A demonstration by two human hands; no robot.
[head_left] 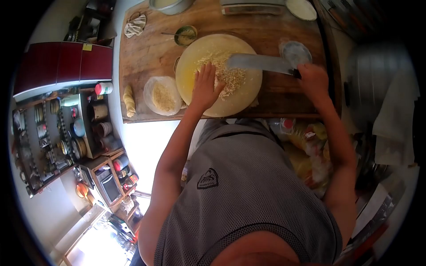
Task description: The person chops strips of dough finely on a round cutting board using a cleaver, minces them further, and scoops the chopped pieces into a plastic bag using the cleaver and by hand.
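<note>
My right hand [313,83] grips the dark handle of a cleaver [264,63], whose wide blade is held level over the round chopping board [219,43]. Beneath and beside the blade lies a heap of finely chopped pale bits [233,82], too small to name. My left hand [205,89] rests at the heap's left side, fingers stretched forward and thumb apart. Its palm side is hidden. Left of the board sits a clear plastic bag or bag-lined bowl [163,98] of pale crumbly stuff.
Behind the board stands a small green bowl [185,35] with a spoon in it. A clear round dish [296,53] sits beyond my right hand. A twisted pale roll [129,101], a cloth [135,25] and a metal basin [171,5] are also on the wooden table [151,57].
</note>
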